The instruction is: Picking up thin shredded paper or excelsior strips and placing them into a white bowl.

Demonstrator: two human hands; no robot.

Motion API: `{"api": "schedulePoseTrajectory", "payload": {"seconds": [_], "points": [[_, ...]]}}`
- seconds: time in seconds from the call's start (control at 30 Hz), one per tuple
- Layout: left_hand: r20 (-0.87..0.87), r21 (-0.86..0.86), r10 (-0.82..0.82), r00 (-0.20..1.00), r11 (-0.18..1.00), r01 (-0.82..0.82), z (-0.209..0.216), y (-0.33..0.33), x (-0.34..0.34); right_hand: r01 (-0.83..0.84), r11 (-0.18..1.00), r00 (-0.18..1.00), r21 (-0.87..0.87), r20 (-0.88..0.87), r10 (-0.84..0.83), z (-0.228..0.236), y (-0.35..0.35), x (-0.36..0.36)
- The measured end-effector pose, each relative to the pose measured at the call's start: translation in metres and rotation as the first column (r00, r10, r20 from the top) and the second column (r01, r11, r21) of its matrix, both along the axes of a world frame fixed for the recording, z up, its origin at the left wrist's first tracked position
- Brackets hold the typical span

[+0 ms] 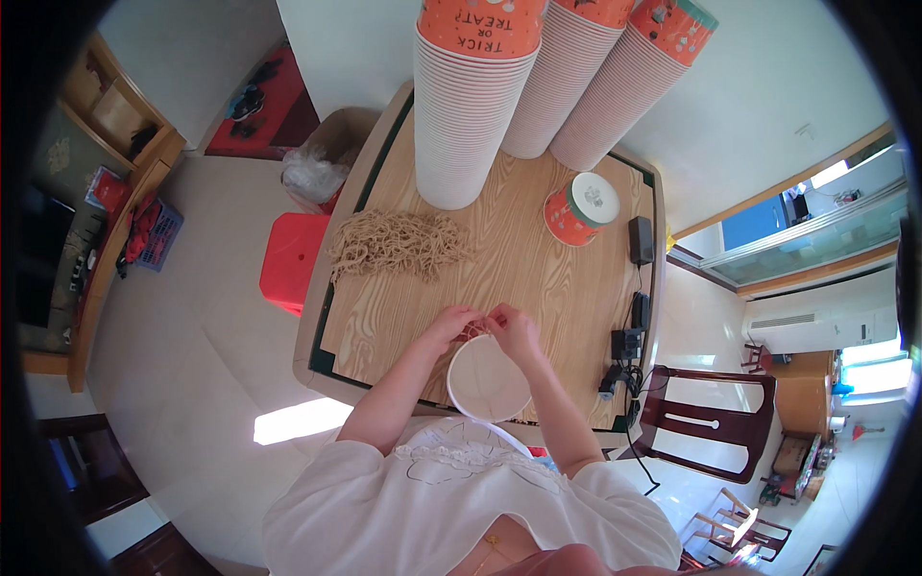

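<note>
Left hand (458,324) and right hand (514,334), both with fingers narrowed to a pinch, grip the far side of a round, white-rimmed paper bucket (489,378); whether a strand also lies between the fingertips cannot be told. The bucket sits at the near edge of a wood-grain table (519,283) with a dark green border. Far on the table: tall stacks of white-rimmed, orange-printed paper buckets (471,120); to their right, a single orange bucket with a white end uppermost (580,211). Left: a loose heap of tan cord (399,244). Right edge: black power adapters (641,240). Room: red plastic stool (291,257) at left, dark wooden chair (711,424) at right, pale floor (192,288). The held bucket's mouth faces up; its long axis, seen nearly end-on, runs downward from the mouth.
</note>
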State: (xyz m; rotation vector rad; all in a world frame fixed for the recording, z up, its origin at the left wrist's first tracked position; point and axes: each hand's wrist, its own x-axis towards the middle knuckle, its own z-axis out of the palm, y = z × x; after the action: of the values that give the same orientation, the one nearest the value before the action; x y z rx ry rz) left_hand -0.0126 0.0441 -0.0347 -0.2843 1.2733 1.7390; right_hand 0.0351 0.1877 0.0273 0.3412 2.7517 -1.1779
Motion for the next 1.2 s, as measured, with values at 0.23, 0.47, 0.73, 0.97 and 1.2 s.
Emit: {"api": "schedulePoseTrajectory", "payload": {"seconds": [0.23,0.47,0.73,0.97,1.2], "points": [[0.013,-0.055,-0.019,1.0,0.998,0.02,0.0,0.001,-0.001,-0.039,0.999,0.973,0.009,-0.226,0.04,-0.008,-0.005,0.005],[0.074,-0.002,0.044,0.996,0.999,-0.044,-0.004,-0.007,-0.001,-0.093,0.981,0.931,0.172,-0.333,0.147,-0.003,-0.009,0.007],[0.061,0.003,0.025,0.998,1.0,-0.025,-0.006,-0.007,0.0,-0.102,0.99,0.965,-0.096,-0.252,0.075,-0.019,0.003,0.007],[-0.106,-0.047,-0.018,0.994,0.999,0.013,-0.002,-0.004,0.001,-0.039,0.979,0.998,-0.2,-0.06,0.027,-0.029,0.014,-0.003],[-0.067,-0.018,-0.008,0.998,1.0,0.007,-0.003,-0.007,-0.001,-0.013,0.967,1.0,-0.254,-0.005,0.013,-0.025,0.013,-0.008]]}}
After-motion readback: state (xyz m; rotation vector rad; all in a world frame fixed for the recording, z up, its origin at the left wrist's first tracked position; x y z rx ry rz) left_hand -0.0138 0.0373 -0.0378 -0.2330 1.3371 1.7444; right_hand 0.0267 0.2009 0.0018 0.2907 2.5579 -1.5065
